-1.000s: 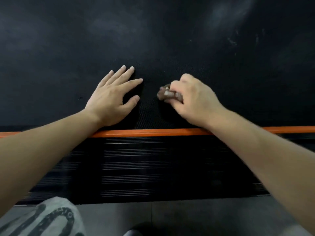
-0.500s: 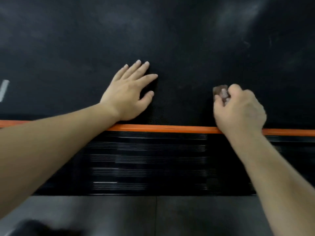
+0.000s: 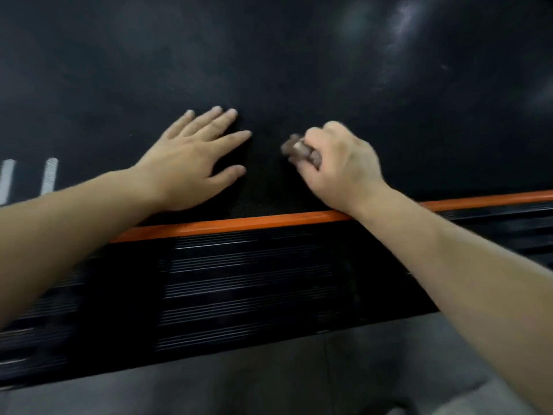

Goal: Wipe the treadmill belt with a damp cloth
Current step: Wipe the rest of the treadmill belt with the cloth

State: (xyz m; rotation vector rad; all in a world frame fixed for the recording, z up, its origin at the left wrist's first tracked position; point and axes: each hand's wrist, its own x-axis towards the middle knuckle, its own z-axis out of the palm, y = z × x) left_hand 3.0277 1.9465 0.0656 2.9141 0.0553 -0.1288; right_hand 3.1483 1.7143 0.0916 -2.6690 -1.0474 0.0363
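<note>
The black treadmill belt [image 3: 269, 70] fills the upper half of the head view. My left hand [image 3: 194, 157] lies flat on it with fingers spread, holding nothing. Just to its right, my right hand [image 3: 338, 166] is closed around a small bunched brownish cloth [image 3: 294, 148]. The cloth pokes out past my knuckles and presses on the belt near its front edge. Most of the cloth is hidden inside my fist, and the hand is blurred.
An orange strip [image 3: 254, 221] borders the belt's near edge. Below it runs a black ribbed side rail [image 3: 239, 286], then grey floor [image 3: 269, 381]. Two white marks [image 3: 49, 175] show on the belt at far left. Pale smears [image 3: 401, 28] sit at the upper right.
My right hand has swept the cloth leftward along the belt, back close to my left hand. The left hand stays flat on the belt, and the view has tilted.
</note>
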